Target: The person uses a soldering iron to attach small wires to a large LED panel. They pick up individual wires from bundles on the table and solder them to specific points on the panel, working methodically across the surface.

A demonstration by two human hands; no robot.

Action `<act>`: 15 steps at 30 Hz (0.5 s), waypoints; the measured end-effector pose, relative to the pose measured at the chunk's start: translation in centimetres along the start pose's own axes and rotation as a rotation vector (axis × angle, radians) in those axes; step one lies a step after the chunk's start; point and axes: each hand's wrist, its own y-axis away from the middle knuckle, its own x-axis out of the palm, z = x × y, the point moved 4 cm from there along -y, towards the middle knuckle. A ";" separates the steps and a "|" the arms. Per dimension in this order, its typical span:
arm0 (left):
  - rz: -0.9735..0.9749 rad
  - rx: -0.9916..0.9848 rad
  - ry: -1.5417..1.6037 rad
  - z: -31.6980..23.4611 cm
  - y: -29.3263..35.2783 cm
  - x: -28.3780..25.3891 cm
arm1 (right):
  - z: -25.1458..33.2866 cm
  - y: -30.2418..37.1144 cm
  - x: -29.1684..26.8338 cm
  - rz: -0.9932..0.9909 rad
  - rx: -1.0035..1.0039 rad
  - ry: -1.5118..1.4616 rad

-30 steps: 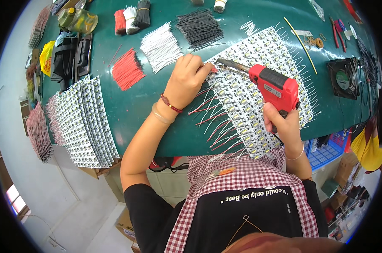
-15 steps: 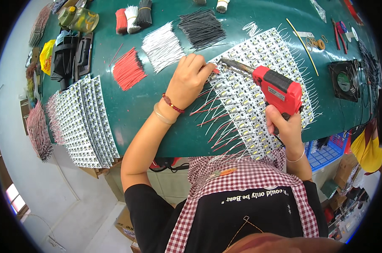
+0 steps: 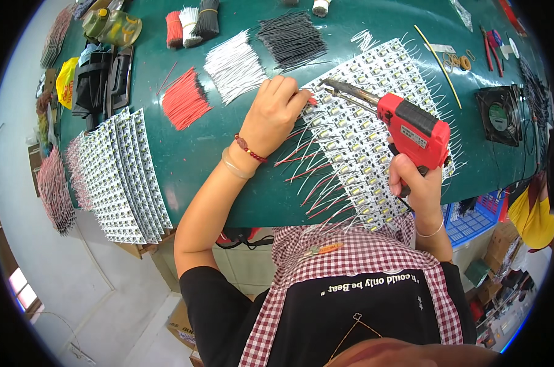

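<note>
My right hand (image 3: 419, 186) grips a red and black soldering gun (image 3: 416, 129), its metal tip over the upper left corner of a white circuit board panel (image 3: 375, 131). Rows of small yellowish components cover the panel, and red, white and black wires stick out along its sides. At that same corner, my left hand (image 3: 272, 115) is closed in a pinch with red wires (image 3: 312, 101) at its fingertips, beside the gun's tip. Left of the panel lie loose piles of red wires (image 3: 185, 99), white wires (image 3: 234, 66) and black wires (image 3: 292, 40).
Stacked circuit panels (image 3: 121, 183) hang over the table's left edge. Bundled wires (image 3: 191, 27) and a bottle (image 3: 121, 29) stand at the back left. On the right are a black fan (image 3: 500, 117), red-handled pliers (image 3: 490, 52), tape rolls (image 3: 465, 63) and a blue basket (image 3: 472, 221).
The soldering gun and my right hand have shifted slightly right, and the tip has risen a little off the panel's corner. My left hand stays nearly still, pinching as before.
</note>
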 end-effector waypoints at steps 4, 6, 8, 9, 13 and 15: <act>-0.041 0.007 0.017 -0.2 -0.3 -0.2 | -0.1 0.2 -0.2 0.022 0.010 0.026; -0.033 0.010 0.003 -0.2 -0.2 -0.2 | -0.1 0.3 -0.3 0.029 0.002 0.013; -0.042 0.013 -0.039 -0.1 -0.2 -0.1 | -0.3 0.5 -0.4 0.029 -0.011 -0.006; -0.046 0.014 -0.060 -0.2 -0.2 -0.2 | -0.5 0.6 -0.5 0.024 -0.020 -0.016; -0.057 0.028 -0.113 -0.8 0.0 -0.9 | -0.5 1.0 -0.9 0.009 -0.068 -0.055; -0.081 0.039 -0.083 -1.7 -0.1 -1.5 | -0.6 1.3 -1.0 -0.007 -0.056 -0.058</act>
